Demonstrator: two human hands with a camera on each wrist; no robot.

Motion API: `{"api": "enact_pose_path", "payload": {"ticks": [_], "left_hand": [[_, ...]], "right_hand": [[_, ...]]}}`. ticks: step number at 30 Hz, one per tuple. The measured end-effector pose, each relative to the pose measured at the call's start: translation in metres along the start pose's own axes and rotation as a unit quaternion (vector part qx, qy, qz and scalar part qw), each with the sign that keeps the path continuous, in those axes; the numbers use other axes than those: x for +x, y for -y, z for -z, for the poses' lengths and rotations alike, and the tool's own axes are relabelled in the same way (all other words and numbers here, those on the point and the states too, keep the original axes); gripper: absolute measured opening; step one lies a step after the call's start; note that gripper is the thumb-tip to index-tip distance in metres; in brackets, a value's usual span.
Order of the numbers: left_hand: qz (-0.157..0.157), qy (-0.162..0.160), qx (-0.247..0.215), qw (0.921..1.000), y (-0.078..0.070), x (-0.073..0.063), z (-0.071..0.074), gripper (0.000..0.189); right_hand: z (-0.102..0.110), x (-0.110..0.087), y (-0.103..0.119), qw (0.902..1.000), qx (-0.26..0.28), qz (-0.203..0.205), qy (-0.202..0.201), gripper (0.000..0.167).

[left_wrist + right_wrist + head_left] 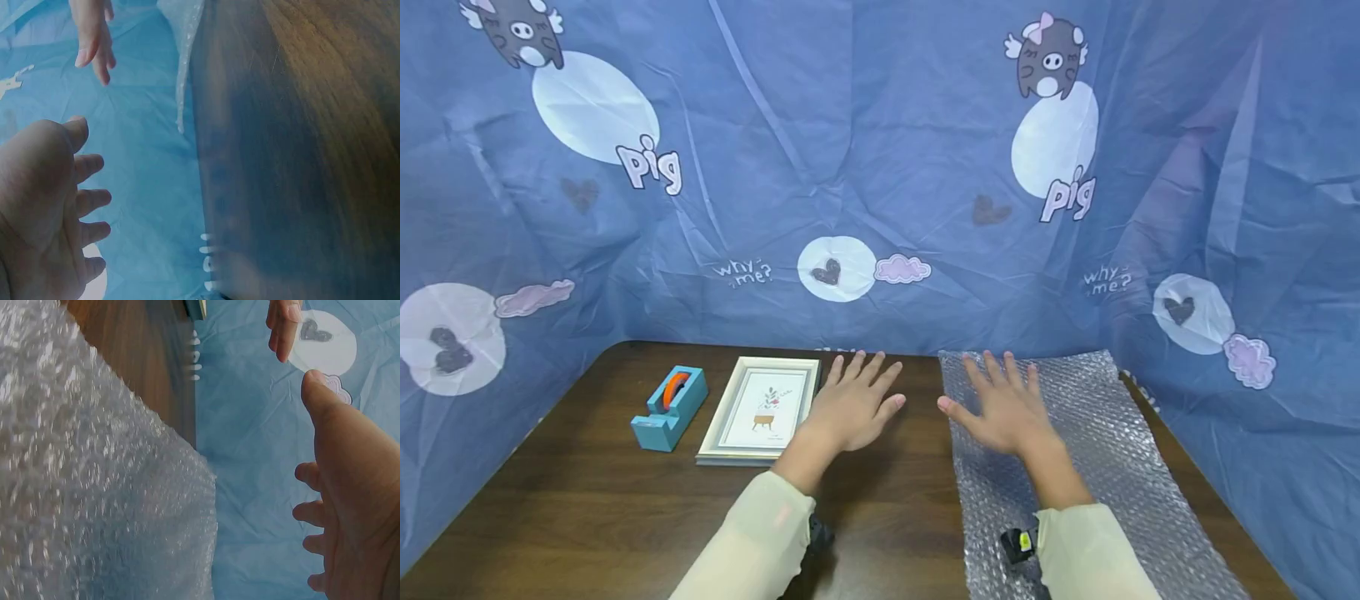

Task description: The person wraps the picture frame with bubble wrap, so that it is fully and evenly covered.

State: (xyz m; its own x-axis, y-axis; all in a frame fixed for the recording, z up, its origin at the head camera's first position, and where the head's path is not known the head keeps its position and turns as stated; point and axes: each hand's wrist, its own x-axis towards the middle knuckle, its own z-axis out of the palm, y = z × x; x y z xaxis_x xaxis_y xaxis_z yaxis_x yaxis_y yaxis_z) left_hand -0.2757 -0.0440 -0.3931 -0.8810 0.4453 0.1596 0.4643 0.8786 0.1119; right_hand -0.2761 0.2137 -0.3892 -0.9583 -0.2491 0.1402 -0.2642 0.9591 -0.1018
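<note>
My left hand [852, 407] hovers over the dark table with its fingers spread, just right of a framed picture [765, 408]. The frame is pale cream, lies flat, and shows a potted plant on a small stand. Over a sheet of bubble wrap [1075, 433] at the right, my right hand [1006, 408] is held out with fingers apart and nothing in it. In the right wrist view the bubble wrap [106, 481] spreads below that hand's palm [362, 487]. A blue tape dispenser [672, 408] with an orange roll stands left of the picture.
The brown wooden table [587, 517] has a rounded far left corner. A blue cloth [880, 167] printed with pigs, hearts and clouds hangs behind it and along both sides. The bubble wrap runs from the table's back edge toward the front right.
</note>
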Motion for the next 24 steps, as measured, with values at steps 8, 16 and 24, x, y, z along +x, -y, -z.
{"api": "enact_pose_path", "payload": {"ticks": [8, 16, 24], "left_hand": [[-0.054, 0.038, 0.014, 0.9977, -0.018, 0.014, -0.003, 0.064], [-0.107, 0.076, 0.031, 0.9909, -0.044, 0.03, -0.022, 0.062], [-0.174, 0.108, 0.072, 0.9762, -0.065, 0.035, -0.047, 0.063]], "right_hand": [[0.004, -0.006, -0.02, 0.9999, 0.004, -0.014, 0.003, 0.096], [0.008, -0.015, -0.054, 0.9992, 0.019, -0.033, 0.008, 0.09], [0.017, -0.032, -0.089, 0.9984, 0.014, -0.054, 0.006, 0.083]]}}
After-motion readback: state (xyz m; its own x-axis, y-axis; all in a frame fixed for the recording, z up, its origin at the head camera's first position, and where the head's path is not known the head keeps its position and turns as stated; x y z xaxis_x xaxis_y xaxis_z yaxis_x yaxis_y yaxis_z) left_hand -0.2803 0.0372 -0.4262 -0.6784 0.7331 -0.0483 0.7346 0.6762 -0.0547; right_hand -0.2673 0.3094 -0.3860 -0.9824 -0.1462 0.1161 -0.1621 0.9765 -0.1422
